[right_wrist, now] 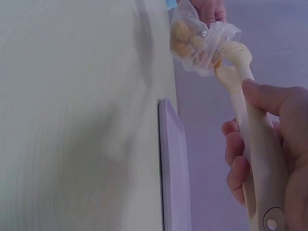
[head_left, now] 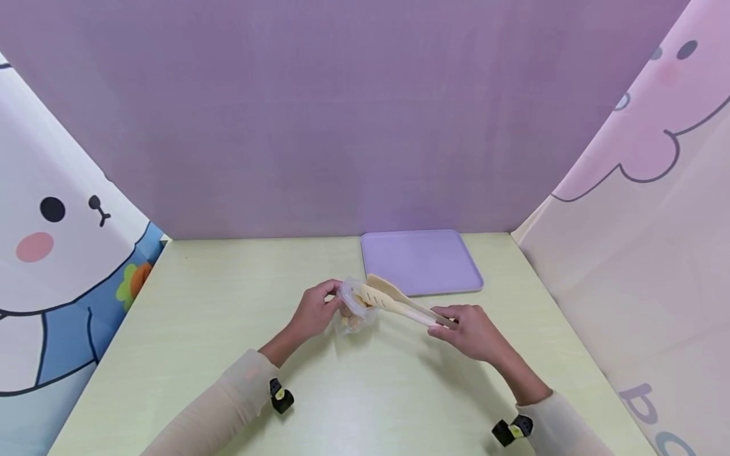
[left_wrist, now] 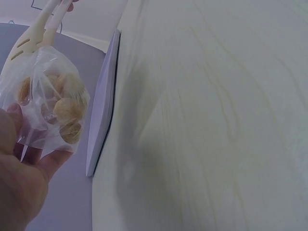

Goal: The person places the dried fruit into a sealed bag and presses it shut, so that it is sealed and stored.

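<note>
My left hand (head_left: pixel 315 311) grips a clear plastic bag (left_wrist: pixel 45 103) by its side, above the table. Inside the bag are several round, light-brown pieces (left_wrist: pixel 70 109) that look like walnuts. My right hand (head_left: pixel 472 332) holds cream-coloured tongs (right_wrist: pixel 260 139) by the arms, thumb on one side and fingers curled on the other. The tongs' heads, one of them slotted, reach left to the mouth of the bag. Whether they pinch a piece there is hard to tell through the crumpled plastic.
A shallow lilac tray (head_left: pixel 419 259) lies at the back right of the pale table (head_left: pixel 228 278), just behind the tongs. A purple panel (head_left: pixel 342 126) closes off the back. Printed cloths hang on the left and right.
</note>
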